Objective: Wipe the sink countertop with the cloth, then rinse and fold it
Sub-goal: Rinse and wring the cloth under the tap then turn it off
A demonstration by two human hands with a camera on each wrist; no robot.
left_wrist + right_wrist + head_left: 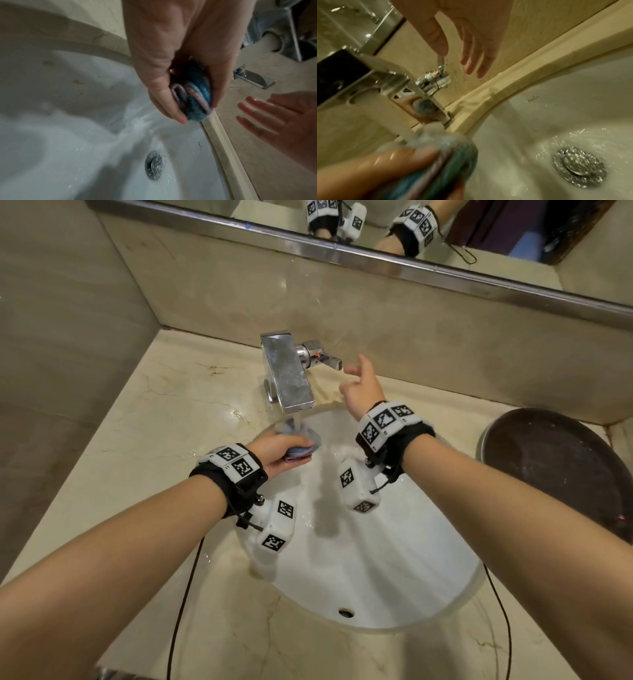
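My left hand (277, 451) grips a bunched blue and pink cloth (303, 448) (193, 97) (440, 155) under the running water of the chrome faucet (289, 371) (412, 94), over the back left of the white sink basin (376, 559). Water streams down to the drain (153, 165) (579, 171). My right hand (359, 381) (471, 54) hovers open with straight wet fingers just right of the faucet's lever handle (330, 361) (441, 63), not gripping it. The right hand's fingers (267, 112) also show in the left wrist view.
A beige marble countertop (154, 440) surrounds the basin, with a marble backsplash (445, 344) and mirror (513, 234) behind. A dark round tray (561, 474) stands at the right. Wall (51, 337) closes the left side. Black cables hang from both wrists.
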